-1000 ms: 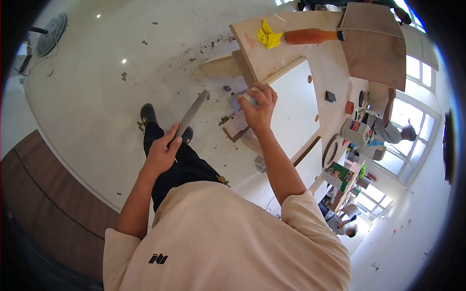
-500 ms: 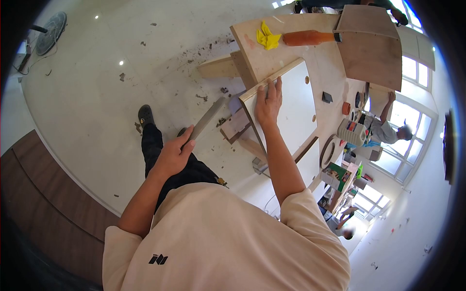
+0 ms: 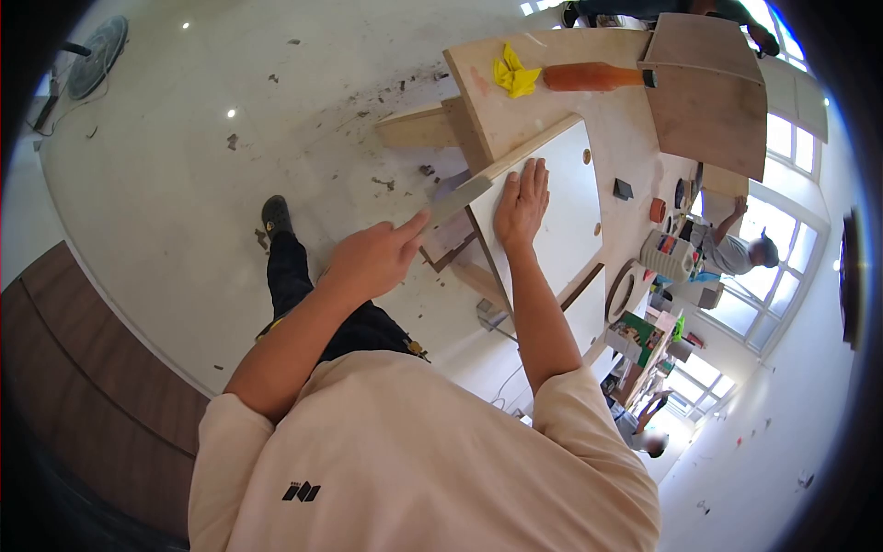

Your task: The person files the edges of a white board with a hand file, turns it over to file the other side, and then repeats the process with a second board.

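My left hand (image 3: 375, 258) grips a flat grey metal file (image 3: 457, 199), its index finger stretched along the blade. The file's tip lies against the near edge of a white panel (image 3: 563, 207) that rests on a plywood workbench (image 3: 515, 97). My right hand (image 3: 521, 202) lies flat on the white panel near that edge, fingers spread, pressing it down. The panel has small round holes along its far side.
On the workbench lie a yellow rag (image 3: 513, 74), an orange tube (image 3: 589, 76), a brown board (image 3: 706, 97) and small items. Debris litters the white floor (image 3: 230, 138). Other people (image 3: 736, 244) work at the far right by windows. My foot (image 3: 274, 214) stands below.
My left hand has brought the file up from beside my leg to the panel's edge. My right hand slid from gripping the panel's corner to lying flat on it.
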A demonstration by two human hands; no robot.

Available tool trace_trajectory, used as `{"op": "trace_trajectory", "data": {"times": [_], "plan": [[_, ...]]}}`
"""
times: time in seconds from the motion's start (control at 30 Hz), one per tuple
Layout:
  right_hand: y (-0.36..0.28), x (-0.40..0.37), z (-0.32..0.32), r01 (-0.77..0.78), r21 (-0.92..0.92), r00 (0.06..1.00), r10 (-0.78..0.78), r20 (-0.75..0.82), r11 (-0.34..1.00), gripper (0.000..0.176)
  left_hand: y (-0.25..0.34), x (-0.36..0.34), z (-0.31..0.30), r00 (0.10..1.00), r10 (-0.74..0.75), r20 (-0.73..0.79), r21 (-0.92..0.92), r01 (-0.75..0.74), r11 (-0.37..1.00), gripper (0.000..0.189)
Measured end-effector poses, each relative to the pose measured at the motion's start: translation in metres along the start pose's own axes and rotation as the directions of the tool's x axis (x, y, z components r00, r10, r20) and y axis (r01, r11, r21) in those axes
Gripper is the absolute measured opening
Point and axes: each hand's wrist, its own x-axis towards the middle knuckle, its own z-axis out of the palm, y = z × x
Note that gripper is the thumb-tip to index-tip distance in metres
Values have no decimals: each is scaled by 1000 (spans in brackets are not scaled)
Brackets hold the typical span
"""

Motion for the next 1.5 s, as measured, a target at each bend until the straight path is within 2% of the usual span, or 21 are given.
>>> {"op": "trace_trajectory", "data": {"times": [0.07,0.17,0.2,0.27,0.37,0.47,0.57,0.67,0.77,0.87,0.97,1.07,1.17,1.27,1.37,1.5], "plan": [[0,-2,1,0,4,1000,0,0,1000,63,6,20,11,998,28,-54,-4,-28,1000,44],[3,0,1,23,-16,1000,-23,0,1000,65,-10,26,26,986,99,-136,-127,-117,985,44],[3,-1,1,29,-25,1000,-29,-3,999,66,-22,24,32,991,47,-122,-308,-83,948,45],[2,0,4,39,-38,999,-40,-10,999,67,-51,15,36,997,-44,-67,-625,-7,781,45],[-1,-2,2,71,-68,997,-71,11,995,67,-50,-1,6,986,-108,131,-605,166,779,46],[-2,-4,-3,107,-99,993,-101,58,989,66,-54,-3,12,986,-50,156,-595,135,793,45],[-5,-4,-4,103,-80,992,-96,85,991,64,-55,-3,13,984,-48,173,-582,141,801,44],[-6,-5,-4,89,-64,993,-84,84,994,63,-60,1,28,997,72,-24,-566,-73,821,44],[-7,-6,-4,81,-70,993,-75,88,994,62,-38,28,7,983,-9,183,-520,105,848,44],[-7,-2,-3,92,-73,992,-86,90,993,61,-41,30,2,982,-24,186,-599,132,790,44],[-6,-4,-3,92,-67,992,-86,91,993,61,-52,9,-4,977,-66,201,-557,170,813,43],[-6,-4,-2,97,-58,992,-92,83,994,61,-45,1,6,984,-35,176,-595,135,793,43],[-8,-5,-3,94,-57,993,-90,77,994,61,-31,24,9,988,-27,155,-535,107,838,44],[-9,-2,-5,96,-61,993,-91,76,994,60,-42,39,14,987,-2,162,-576,96,812,44],[-6,-3,-2,102,-62,992,-96,79,993,60,-59,22,0,984,-45,174,-562,136,816,43],[-8,-4,-2,101,-56,992,-97,80,993,59,-50,10,-2,982,-3,188,-554,109,825,43]]}}
